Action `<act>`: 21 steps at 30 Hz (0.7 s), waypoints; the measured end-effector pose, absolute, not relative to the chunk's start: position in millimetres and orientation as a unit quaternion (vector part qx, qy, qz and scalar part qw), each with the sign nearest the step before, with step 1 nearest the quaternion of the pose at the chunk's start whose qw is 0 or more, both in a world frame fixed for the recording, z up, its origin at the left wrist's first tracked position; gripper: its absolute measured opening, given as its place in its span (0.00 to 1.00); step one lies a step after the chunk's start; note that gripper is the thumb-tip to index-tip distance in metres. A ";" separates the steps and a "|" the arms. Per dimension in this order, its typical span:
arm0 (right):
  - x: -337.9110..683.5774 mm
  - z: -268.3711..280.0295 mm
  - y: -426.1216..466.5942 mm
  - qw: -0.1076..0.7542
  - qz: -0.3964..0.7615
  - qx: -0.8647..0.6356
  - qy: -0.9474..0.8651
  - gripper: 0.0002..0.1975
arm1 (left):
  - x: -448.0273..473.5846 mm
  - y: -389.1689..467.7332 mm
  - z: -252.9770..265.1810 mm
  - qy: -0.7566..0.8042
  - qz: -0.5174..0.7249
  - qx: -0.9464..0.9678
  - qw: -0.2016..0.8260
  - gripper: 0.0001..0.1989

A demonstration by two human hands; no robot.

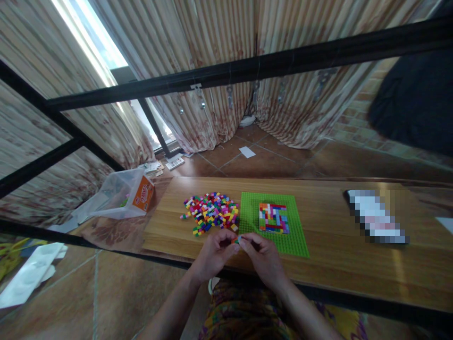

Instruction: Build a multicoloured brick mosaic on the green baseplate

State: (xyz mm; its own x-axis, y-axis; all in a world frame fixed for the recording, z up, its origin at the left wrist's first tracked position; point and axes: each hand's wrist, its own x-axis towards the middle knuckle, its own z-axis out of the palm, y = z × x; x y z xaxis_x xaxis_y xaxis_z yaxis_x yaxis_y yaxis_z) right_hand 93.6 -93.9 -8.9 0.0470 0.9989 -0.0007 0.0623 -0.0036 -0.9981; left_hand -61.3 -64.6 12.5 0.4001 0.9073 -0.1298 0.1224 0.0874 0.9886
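Note:
My left hand (215, 252) and my right hand (262, 259) meet over the table's near edge, just in front of the green baseplate (299, 238). Pinched between their fingertips are small toy bricks (236, 240), with orange and a pale grey-blue showing; the fingers cover the rest. On the baseplate stands a low rectangular build of multicoloured bricks (273, 218). Left of the baseplate, close beyond my left hand, spreads a loose pile of small bricks (211, 211) in many colours.
A phone-like device (377, 216), its screen blurred, lies on the wooden table (327, 212) at the right. Past the table's left end is a clear plastic bin (120, 189) with an orange label. A black metal bar (226, 71) crosses beyond the table, before the curtains (212, 28).

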 end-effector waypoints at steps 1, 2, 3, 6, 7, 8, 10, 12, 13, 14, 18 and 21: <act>92.8 -10.0 -94.3 0.498 0.481 -0.526 -0.493 0.12 | -61.6 -65.0 11.8 0.440 0.330 0.593 0.588 0.12; 91.9 -11.2 -94.9 0.502 0.484 -0.526 -0.487 0.12 | -61.5 -65.4 10.9 0.443 0.330 0.595 0.584 0.12; 90.8 -12.5 -95.7 0.507 0.485 -0.527 -0.479 0.12 | -61.2 -65.8 10.1 0.447 0.330 0.595 0.581 0.11; 87.0 -17.4 -98.2 0.529 0.493 -0.529 -0.445 0.12 | -59.7 -67.1 7.5 0.456 0.331 0.587 0.581 0.10; 85.6 -19.3 -98.9 0.534 0.498 -0.530 -0.432 0.12 | -59.4 -67.4 6.6 0.457 0.331 0.585 0.582 0.10; 84.3 -21.4 -99.6 0.538 0.503 -0.530 -0.420 0.12 | -59.5 -67.7 5.6 0.458 0.331 0.584 0.582 0.09; 81.8 -25.6 -100.5 0.545 0.510 -0.531 -0.402 0.12 | -60.3 -67.7 3.7 0.456 0.332 0.585 0.583 0.09; 79.7 -29.4 -101.1 0.546 0.515 -0.532 -0.392 0.12 | -61.8 -67.2 2.1 0.455 0.328 0.586 0.585 0.09; 78.8 -30.9 -101.1 0.544 0.517 -0.532 -0.391 0.13 | -62.6 -66.9 1.4 0.456 0.326 0.588 0.584 0.09; 77.9 -32.1 -101.1 0.541 0.518 -0.534 -0.392 0.13 | -63.2 -66.5 0.9 0.457 0.324 0.590 0.582 0.09; 75.2 -33.2 -99.4 0.528 0.503 -0.544 -0.416 0.14 | -64.3 -66.7 0.1 0.475 0.325 0.593 0.563 0.08; 74.1 -30.2 -98.7 0.517 0.490 -0.557 -0.427 0.14 | -65.1 -69.9 0.3 0.492 0.313 0.591 0.557 0.10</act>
